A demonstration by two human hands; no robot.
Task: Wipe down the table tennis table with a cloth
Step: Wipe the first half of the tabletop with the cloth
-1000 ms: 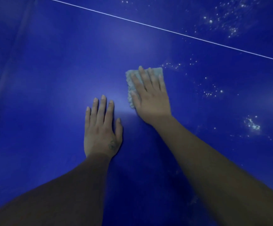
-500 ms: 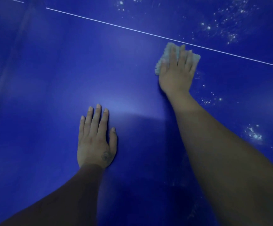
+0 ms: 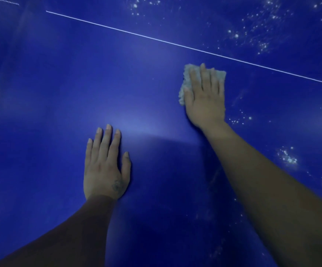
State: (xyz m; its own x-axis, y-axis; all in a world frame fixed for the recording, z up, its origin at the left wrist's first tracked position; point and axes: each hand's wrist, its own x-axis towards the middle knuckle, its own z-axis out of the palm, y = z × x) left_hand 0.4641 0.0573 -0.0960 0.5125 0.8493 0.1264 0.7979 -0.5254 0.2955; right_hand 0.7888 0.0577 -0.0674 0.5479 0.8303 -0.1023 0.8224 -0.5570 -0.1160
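A: Just below the white line (image 3: 175, 43) on the blue table tennis table (image 3: 60, 83), the right hand (image 3: 204, 97) lies flat on the cloth (image 3: 187, 74), with its fingers close together and pressing down. It is not pinching the cloth, only pushing on it.

B: Did it move?

A: Yes. Half a second ago the cloth was up by the white line, almost touching it. Now it sits a bit below the line, nearer the person. 1 second ago it was lower, near the other hand. So the hand went up to the line and is coming back down.

B: What does that mean for the cleaning?

A: I think it is 1 wipe, up and back. The part of the table below the line and left of the cloth looks smooth, with no spots.

B: And the other hand?

A: The left hand (image 3: 106, 162) is flat on the table, well below the line, fingers a little spread, holding nothing. It has stayed in about the same place in all 3 pictures.

B: Is the job done?

A: Not yet, I think. Shiny wet spots (image 3: 287, 158) still sit right of the cloth, and more lie above the line.
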